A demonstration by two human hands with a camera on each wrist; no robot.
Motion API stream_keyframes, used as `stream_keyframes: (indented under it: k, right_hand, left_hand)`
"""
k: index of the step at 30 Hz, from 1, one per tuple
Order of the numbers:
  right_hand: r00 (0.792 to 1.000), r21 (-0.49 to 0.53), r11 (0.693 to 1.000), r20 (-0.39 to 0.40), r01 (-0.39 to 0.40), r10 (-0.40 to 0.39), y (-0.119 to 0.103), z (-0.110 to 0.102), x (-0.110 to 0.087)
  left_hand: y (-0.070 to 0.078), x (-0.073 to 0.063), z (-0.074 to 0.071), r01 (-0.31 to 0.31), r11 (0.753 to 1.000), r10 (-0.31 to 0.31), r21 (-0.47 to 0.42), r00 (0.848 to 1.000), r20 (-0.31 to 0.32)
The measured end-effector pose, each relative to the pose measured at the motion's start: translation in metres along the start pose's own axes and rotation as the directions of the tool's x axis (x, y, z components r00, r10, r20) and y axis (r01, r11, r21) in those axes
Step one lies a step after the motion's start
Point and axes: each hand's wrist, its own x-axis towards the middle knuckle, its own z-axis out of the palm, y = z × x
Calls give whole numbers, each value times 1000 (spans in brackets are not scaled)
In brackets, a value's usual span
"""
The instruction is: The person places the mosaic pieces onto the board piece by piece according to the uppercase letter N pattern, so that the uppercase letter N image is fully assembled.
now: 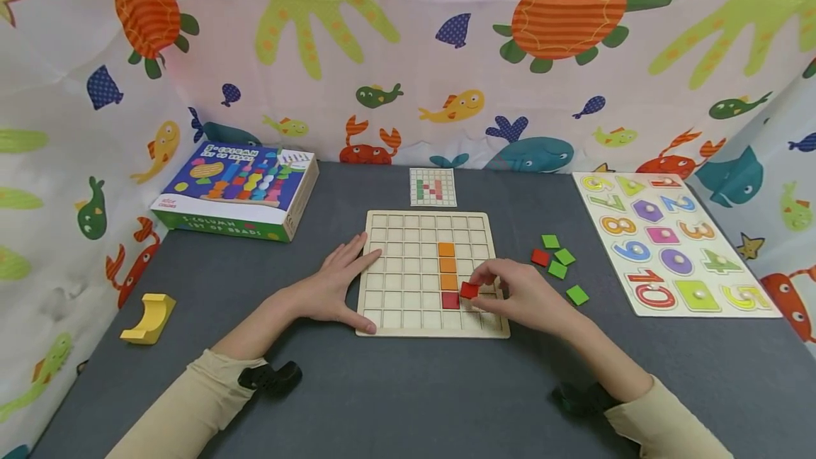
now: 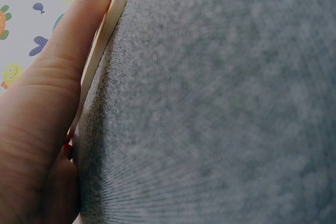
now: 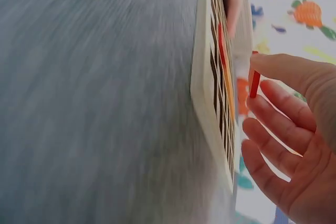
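A wooden grid board (image 1: 395, 303) lies on the dark table, with orange square tiles (image 1: 448, 264) in one column and a red tile (image 1: 450, 300) below them. My left hand (image 1: 328, 285) rests along the board's left edge, fingers spread and thumb on the lower left corner. Between thumb and fingertip, my right hand (image 1: 525, 292) pinches another red tile (image 1: 469, 290) over the board, just right of the placed red one. The right wrist view shows this pinched tile (image 3: 255, 80) on edge, apart from the board, with the other fingers loosely bent.
Loose green tiles (image 1: 557, 270) and a red one (image 1: 540, 257) lie right of the board. Behind it is a small pattern card (image 1: 433, 187). A boxed game (image 1: 236, 190) and a yellow curved block (image 1: 148, 319) stand left; a number puzzle (image 1: 676, 245) lies right.
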Motion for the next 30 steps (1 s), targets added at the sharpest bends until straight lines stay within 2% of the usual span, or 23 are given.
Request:
stream_keyframes:
  k: [7,14,20,30]
  right_hand:
    - [998,6,999,41,37,-37,-14,17,23]
    - [997,-85,994,40,62,-59,-18,27,40]
    - [998,-95,994,39,61,-57,-18,30,43]
    - [996,-40,996,34,83,-82,-16,29,43]
  left_hand:
    - [-1,1,1,-4,1000,4,-5,1000,-5]
    - [0,0,1,-13,1000,13,-7,1000,-3]
    - [1,0,1,-25,1000,25,13,1000,-1]
    - [-1,0,1,-31,999,31,13,1000,-2]
